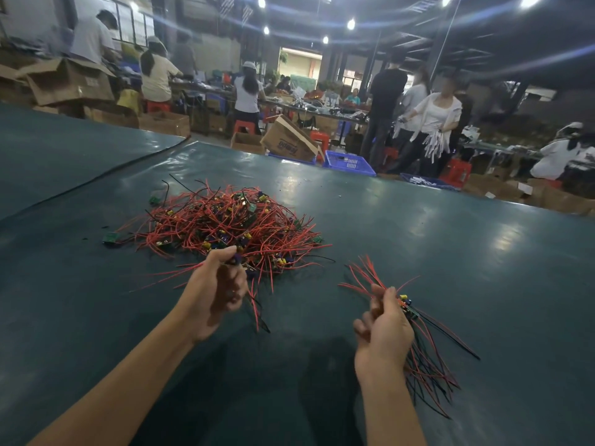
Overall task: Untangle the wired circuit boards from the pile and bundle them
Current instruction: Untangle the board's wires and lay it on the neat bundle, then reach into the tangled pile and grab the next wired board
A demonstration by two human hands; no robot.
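Red-wired board (237,258) pinched in the left hand (215,292) at the pile's (225,220) near edge; the right hand's (383,333) curled fingers (362,326) grip a bundle (429,368), its length running far-left to near-right.

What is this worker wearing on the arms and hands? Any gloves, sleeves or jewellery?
Nothing that shows. The left hand and right hand are bare, with no gloves, and no rings are visible. The left forearm and right forearm are uncovered down to the bottom edge of the view: no sleeves, watch or wristbands appear.
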